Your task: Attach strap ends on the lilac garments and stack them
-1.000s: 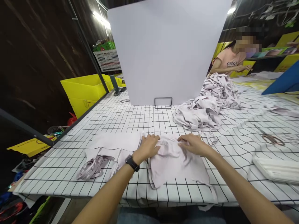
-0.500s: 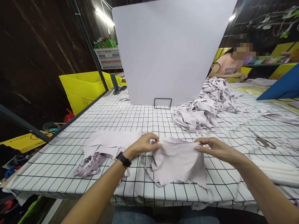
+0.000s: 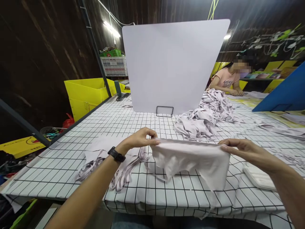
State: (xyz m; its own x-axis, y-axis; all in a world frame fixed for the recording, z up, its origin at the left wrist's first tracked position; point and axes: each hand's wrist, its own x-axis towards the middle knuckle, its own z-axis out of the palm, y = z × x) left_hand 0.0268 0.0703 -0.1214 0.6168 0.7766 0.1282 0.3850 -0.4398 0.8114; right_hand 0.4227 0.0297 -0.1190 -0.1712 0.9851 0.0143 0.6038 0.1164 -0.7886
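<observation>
Between my hands a pale pinkish-grey piece of fabric (image 3: pixel 190 156) is stretched by its upper edge, with thin strips trailing from its lower part. My left hand (image 3: pixel 143 138), wearing a black wristband, pinches the upper left corner. At the upper right corner my right hand (image 3: pixel 243 151) pinches the same piece between thumb and fingers. Left of it, partly behind my left arm, lies a stack of similar fabric (image 3: pixel 102 143) with bunched strips (image 3: pixel 126 170). A loose heap of the same fabric (image 3: pixel 197 124) sits beyond my hands.
A large white board (image 3: pixel 173 66) stands in a wire holder (image 3: pixel 164 111) on the grid-patterned tablecloth (image 3: pixel 90 127). At the back right a person (image 3: pixel 226 78) sits by a blue board (image 3: pixel 283 92). A yellow bin (image 3: pixel 83 95) is beyond the left edge. A white flat object (image 3: pixel 258 176) lies near my right arm.
My hands have moved farther apart, the right one to the right, and the fabric's upper edge is now pulled straight. The view has tilted up slightly.
</observation>
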